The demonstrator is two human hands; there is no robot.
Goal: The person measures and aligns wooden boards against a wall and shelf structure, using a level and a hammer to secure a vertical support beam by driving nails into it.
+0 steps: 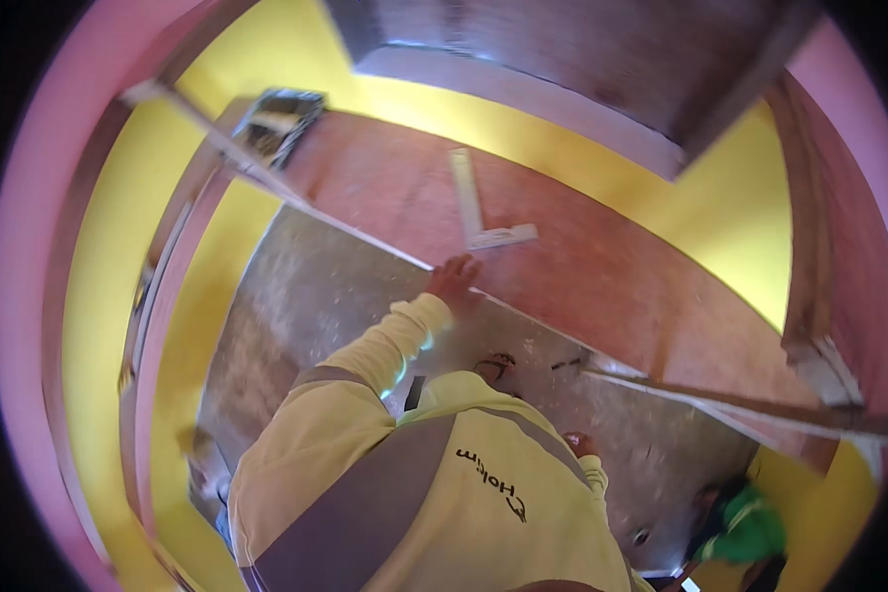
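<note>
My left hand (452,279) reaches forward and rests on the pale front edge of a long red wooden surface (602,266). Its fingers look stretched out over that edge, with nothing seen in them. Just beyond the fingertips, a whitish L-shaped square (472,202) lies flat on the red surface, one arm pointing away and the shorter one to the right. My right hand (577,444) hangs low beside my body, partly hidden by my cream and grey sweatshirt. Its fingers are too small and blurred to read.
A dark-rimmed box (281,123) stands at the far left end of the surface. Yellow walls (414,99) rise behind. A wooden post (809,227) stands at right. Low right, a person in green (750,528) bends near the concrete floor (306,266). A sandalled foot (493,367) shows below.
</note>
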